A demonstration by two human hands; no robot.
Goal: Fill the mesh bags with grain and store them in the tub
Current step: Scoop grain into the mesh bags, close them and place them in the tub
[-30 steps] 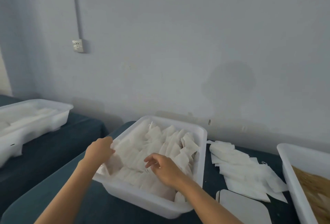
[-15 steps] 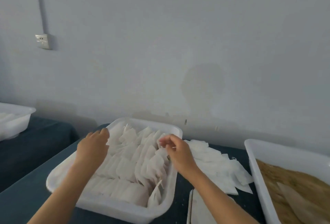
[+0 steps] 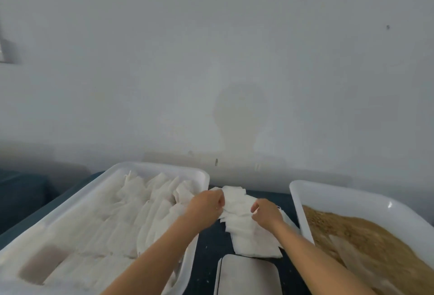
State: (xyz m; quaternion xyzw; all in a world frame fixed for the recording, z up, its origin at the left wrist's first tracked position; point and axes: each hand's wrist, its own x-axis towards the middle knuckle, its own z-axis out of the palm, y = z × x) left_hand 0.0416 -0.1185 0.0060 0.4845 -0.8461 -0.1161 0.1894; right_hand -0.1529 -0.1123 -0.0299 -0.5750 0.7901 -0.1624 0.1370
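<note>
A white tub at the left holds several filled white mesh bags. Between the two tubs a pile of empty white mesh bags lies on the dark table. My left hand and my right hand are both over this pile, fingers curled and pinching an empty bag at the top of it. A second white tub at the right holds brown grain.
A flat grey-white rounded object lies at the near edge below the bag pile. The dark table top shows between the tubs. A pale wall rises right behind the tubs. Another dark surface lies at the far left.
Both hands have left the tub of filled bags and moved right onto the pile of empty bags, taking hold of one. The view has swung right, so the grain tub is now more in sight.
</note>
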